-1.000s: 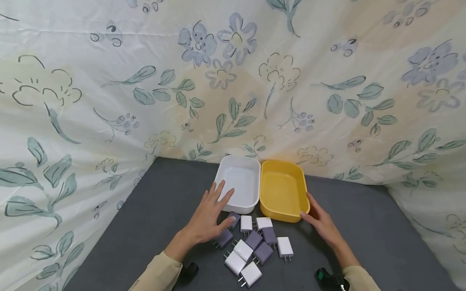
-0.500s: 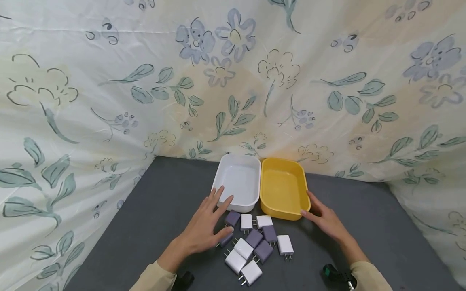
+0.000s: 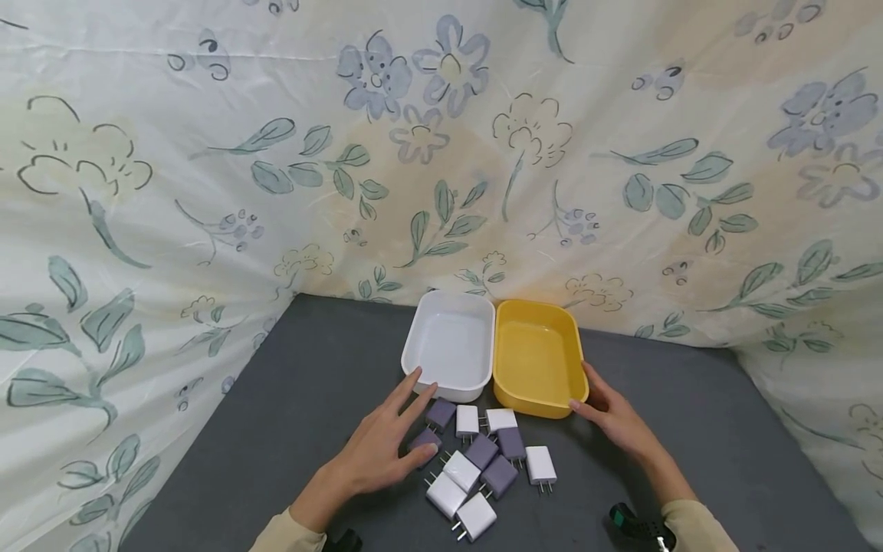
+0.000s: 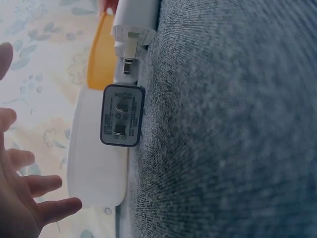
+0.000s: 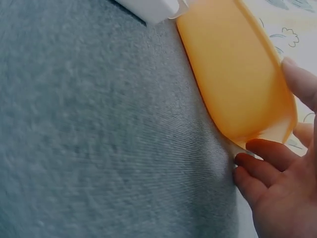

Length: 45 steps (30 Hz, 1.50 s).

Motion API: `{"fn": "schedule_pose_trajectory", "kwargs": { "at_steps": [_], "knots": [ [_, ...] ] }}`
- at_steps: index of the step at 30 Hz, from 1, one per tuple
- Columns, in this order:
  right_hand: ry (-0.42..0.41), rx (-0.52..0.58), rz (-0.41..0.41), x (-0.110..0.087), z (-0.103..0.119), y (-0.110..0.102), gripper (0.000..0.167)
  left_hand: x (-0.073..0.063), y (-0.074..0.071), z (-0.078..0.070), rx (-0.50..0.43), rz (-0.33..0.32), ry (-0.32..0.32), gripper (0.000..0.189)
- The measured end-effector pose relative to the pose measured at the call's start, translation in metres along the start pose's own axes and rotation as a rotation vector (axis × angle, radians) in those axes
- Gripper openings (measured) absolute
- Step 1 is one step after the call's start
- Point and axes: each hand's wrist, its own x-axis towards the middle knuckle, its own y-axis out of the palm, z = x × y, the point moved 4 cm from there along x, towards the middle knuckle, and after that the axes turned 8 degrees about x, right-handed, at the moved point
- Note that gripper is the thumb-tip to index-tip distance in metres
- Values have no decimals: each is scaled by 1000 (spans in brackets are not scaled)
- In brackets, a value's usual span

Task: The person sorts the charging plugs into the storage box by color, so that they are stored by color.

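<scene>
1. Adapters: clock centred on this cluster, twelve o'clock furthest from the person. Six glossy white block-shaped plug adapters and five purple-grey block-shaped plug adapters lie intermixed on the dark grey, cloth-textured counter, all outside the trays.
2. Trays: a white rounded-rectangular plastic tray at eleven o'clock and a yellow rounded-rectangular plastic tray at one, side by side.
3. Left hand, nine o'clock: fingers spread, gripping nothing. From where I stand, its thumb overlaps the leftmost purple-grey adapter; contact cannot be determined.
4. Right hand, between two and three o'clock: thumb and fingers curled round the yellow tray's near right corner. The hands are well apart.
5. Hazard: inward pressure from the right hand could slide the yellow tray against its neighbour, shifting both.
6. Hazard: metal prongs point various ways within a tight cluster; dragging one adapter could snag or scatter others.
7. Hazard: a low sweep of the left hand could knock the nearest adapter or jog the white tray.
</scene>
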Motion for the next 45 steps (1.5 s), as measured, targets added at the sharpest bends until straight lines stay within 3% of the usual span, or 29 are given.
{"fn": "schedule_pose_trajectory", "kwargs": {
  "at_steps": [6, 14, 18, 21, 29, 33, 38, 45],
  "knots": [
    [-9, 69, 15, 0, -4, 3, 81, 0, 4, 1, 3, 80, 2, 78],
    [4, 96, 31, 1, -4, 4, 82, -4, 7, 7, -28, 274, -18, 84],
    [1, 113, 33, 0, -6, 5, 81, -6, 11, 8, -55, 331, -20, 85],
    [-2, 114, 33, 0, -7, 7, 81, -7, 15, 10, -113, 321, -15, 85],
    [10, 125, 15, 0, -7, 6, 82, -3, 17, 22, -430, 152, 25, 75],
    [12, 123, 10, 0, -6, 6, 82, -4, 22, 30, -552, 179, 17, 69],
    [12, 120, 8, 0, -4, 6, 81, -5, 28, 36, -636, 232, -17, 66],
    [2, 153, 8, -3, -4, 3, 81, -5, 32, 38, -604, 220, -1, 61]
  ]
}}
